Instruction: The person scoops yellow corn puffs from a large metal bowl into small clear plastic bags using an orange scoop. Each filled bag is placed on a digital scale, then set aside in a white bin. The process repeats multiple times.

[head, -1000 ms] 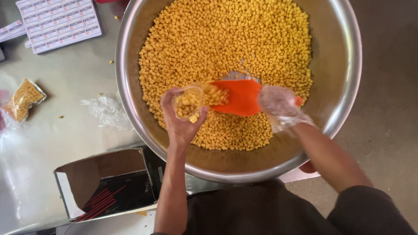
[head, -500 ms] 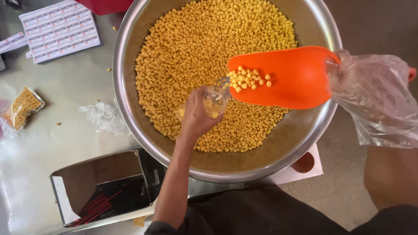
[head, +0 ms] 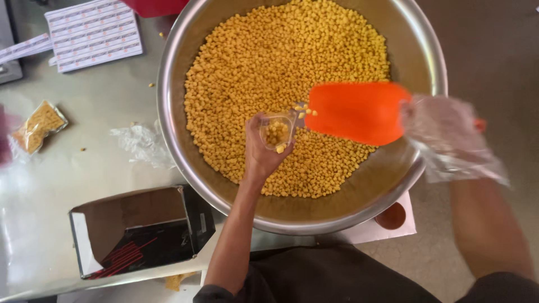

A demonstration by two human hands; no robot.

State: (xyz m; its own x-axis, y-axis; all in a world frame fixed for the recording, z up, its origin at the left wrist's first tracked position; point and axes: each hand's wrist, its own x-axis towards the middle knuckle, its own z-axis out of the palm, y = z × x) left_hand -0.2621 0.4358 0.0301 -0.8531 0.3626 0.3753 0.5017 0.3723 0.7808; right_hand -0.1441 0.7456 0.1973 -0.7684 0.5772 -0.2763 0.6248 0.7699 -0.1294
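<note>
Left hand point(head: 264, 154) wrapped around a small clear bag point(head: 277, 132), mouth up, over the steel bowl point(head: 429, 56) of yellow puffs point(head: 281, 62). Right hand point(head: 446, 137), inside a loose plastic glove, closed on the handle of an orange scoop point(head: 359, 112) tipped toward the bag, a few puffs spilling at its lip. Open box point(head: 140, 230) and filled packet point(head: 38, 126) on the table point(head: 84, 163) to the left.
</note>
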